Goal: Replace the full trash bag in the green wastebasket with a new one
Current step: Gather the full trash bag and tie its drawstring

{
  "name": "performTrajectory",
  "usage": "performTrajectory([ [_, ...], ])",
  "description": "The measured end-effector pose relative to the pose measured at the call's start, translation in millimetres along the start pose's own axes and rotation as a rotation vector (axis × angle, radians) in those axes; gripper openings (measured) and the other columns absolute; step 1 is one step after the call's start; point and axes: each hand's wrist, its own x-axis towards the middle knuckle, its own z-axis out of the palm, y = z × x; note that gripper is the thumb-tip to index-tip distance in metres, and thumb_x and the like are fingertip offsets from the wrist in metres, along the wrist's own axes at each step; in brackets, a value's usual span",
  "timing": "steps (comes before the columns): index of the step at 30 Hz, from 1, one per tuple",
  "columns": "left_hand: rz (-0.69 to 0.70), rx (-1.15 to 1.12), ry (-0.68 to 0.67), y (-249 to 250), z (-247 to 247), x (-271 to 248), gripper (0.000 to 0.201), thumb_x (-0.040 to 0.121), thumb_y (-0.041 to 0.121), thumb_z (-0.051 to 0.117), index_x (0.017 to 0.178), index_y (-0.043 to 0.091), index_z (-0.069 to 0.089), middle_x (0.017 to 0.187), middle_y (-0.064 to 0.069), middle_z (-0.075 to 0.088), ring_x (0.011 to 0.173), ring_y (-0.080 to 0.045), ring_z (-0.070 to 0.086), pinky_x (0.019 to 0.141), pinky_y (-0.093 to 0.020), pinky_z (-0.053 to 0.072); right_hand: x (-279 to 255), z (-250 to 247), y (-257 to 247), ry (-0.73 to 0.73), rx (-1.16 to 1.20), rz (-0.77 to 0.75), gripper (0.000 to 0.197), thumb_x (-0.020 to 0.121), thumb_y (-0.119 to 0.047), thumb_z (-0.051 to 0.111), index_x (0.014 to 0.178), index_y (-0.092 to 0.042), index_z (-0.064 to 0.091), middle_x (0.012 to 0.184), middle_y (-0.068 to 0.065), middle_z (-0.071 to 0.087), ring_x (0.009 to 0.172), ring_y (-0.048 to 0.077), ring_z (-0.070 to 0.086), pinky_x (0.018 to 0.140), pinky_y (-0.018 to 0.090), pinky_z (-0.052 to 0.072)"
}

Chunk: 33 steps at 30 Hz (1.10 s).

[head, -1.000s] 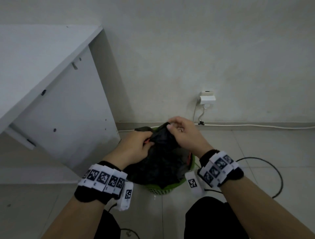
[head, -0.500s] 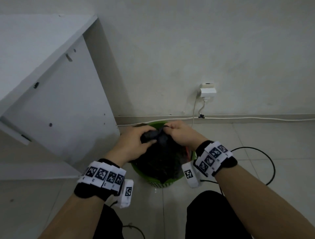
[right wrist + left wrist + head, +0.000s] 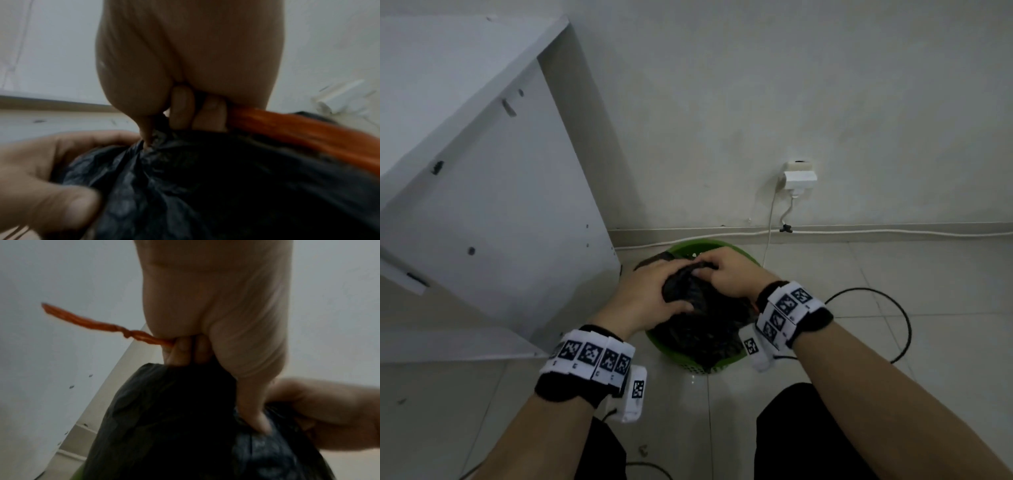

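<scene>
A green wastebasket (image 3: 690, 359) stands on the floor by the wall, filled by a black trash bag (image 3: 695, 329). Both hands are at the bag's gathered top. My left hand (image 3: 650, 294) grips the bag's neck, and an orange drawstring (image 3: 98, 325) with a knot sticks out from its curled fingers. My right hand (image 3: 726, 274) pinches the crumpled plastic (image 3: 156, 146) with its thumb, and an orange drawstring (image 3: 298, 131) runs out of its fist. The bag (image 3: 164, 418) bulges below both hands.
A white cabinet panel (image 3: 493, 212) leans close on the left of the basket. A white plug and socket (image 3: 799, 176) sit on the wall, with a white cable along the skirting. A black cable (image 3: 893, 308) loops on the tiled floor at the right. My knees are below.
Both hands have dropped lower with the bag's gathered top, closer over the basket. The basket's far green rim now shows behind them.
</scene>
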Motion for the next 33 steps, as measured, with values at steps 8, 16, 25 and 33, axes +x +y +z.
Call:
performTrajectory([
  [8,-0.415,-0.458,0.07,-28,23,9,0.021,0.098,0.031,0.054,0.09,0.021,0.071,0.094,-0.005,0.073,0.095,-0.027,0.067,0.078,-0.033,0.052,-27,30,14,0.17,-0.592,-0.279,0.063,0.077,-0.056,0.071,0.134,-0.033,0.056,0.133,-0.005,0.059,0.102,0.024,0.067,0.08,0.04,0.057],
  [16,-0.236,-0.079,0.138,-20,22,-11,0.046,0.077,0.052,0.073,0.119,0.035,0.063,0.105,0.006,0.052,0.095,-0.014,0.055,0.083,-0.027,0.047,11,30,14,-0.135,-0.239,0.126,0.033,0.092,-0.022,0.046,0.114,-0.027,0.07,0.119,0.005,0.069,0.109,0.028,0.063,0.094,0.044,0.053],
  [25,-0.374,0.113,0.062,5,41,-4,0.054,0.087,0.053,0.056,0.131,0.021,0.054,0.118,-0.007,0.047,0.103,-0.031,0.058,0.089,-0.042,0.053,18,44,22,0.032,-0.129,0.463,0.025,0.078,-0.032,0.059,0.067,-0.009,0.056,0.071,0.006,0.062,0.071,0.025,0.063,0.056,0.026,0.044],
  [33,-0.456,0.196,-0.002,3,18,-11,0.056,0.088,0.066,0.047,0.057,0.018,0.047,0.056,0.001,0.05,0.052,-0.015,0.047,0.046,-0.028,0.03,19,38,28,0.024,-0.104,0.567,0.024,0.082,-0.033,0.061,0.08,-0.009,0.059,0.081,0.006,0.063,0.079,0.026,0.064,0.064,0.029,0.05],
])
